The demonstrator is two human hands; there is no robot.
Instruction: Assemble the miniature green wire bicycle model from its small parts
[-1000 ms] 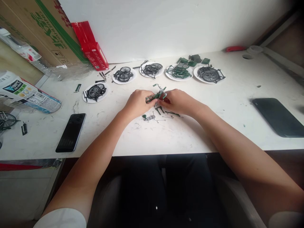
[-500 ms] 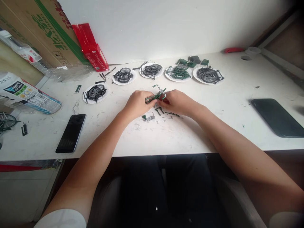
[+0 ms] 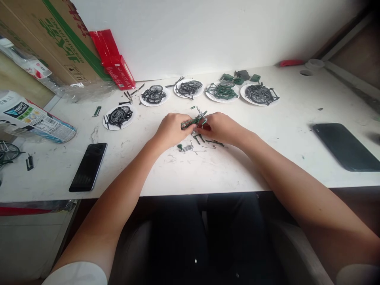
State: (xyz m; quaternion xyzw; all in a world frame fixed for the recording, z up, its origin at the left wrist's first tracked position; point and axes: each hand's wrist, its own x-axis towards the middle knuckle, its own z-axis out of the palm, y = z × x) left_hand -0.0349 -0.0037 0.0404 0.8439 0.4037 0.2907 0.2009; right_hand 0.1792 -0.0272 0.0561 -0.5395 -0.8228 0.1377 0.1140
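Both hands meet over the middle of the white table around a small green model bicycle frame (image 3: 194,122) with silver handlebars. My left hand (image 3: 173,128) is closed on the frame's left part. From the other side, the fingers of my right hand (image 3: 218,126) pinch at the front end just below the handlebars; their tips are partly hidden. On the table under the hands lie small green fork-like parts (image 3: 199,138), a thin dark green strip (image 3: 215,142), a green saddle-like piece (image 3: 179,147), a silver rack-like part (image 3: 188,148) and several thin wires.
Paper plates of black and green bicycle parts stand in an arc behind the hands, among them a plate (image 3: 208,97) of green ones. A phone (image 3: 88,168) lies left, a dark flat slab (image 3: 346,146) right. A red box (image 3: 121,73), a large container (image 3: 35,118) and a carton (image 3: 56,43) stand left.
Almost nothing differs. Both hands keep their hold on the bicycle frame, and the view has shifted very slightly.
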